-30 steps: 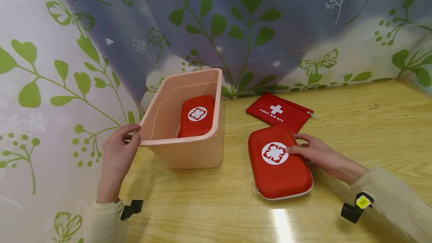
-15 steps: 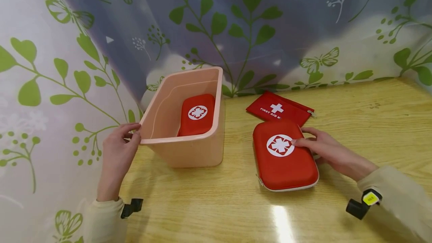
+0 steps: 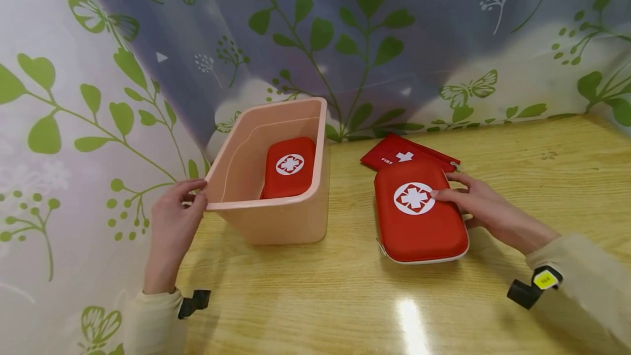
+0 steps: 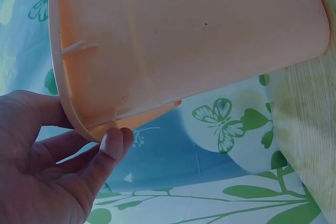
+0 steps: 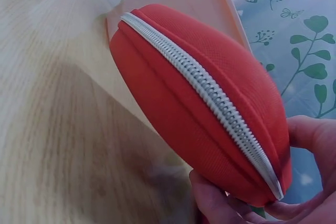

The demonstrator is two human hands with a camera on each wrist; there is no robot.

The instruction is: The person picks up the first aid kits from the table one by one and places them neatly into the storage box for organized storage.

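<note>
Head view: a red zipped case (image 3: 424, 237) is held by the right hand (image 3: 488, 212), with the thumb laid on its top face beside the white emblem (image 3: 413, 198) and the fingers curled at its edge. Behind it, a red pouch (image 3: 389, 150) on the wooden table (image 3: 296, 300) is partly hidden. One corner of the rim of a pink bin (image 3: 276, 224) is pinched by the left hand (image 3: 172, 221); inside, a second red case (image 3: 291, 179) is seen.
</note>
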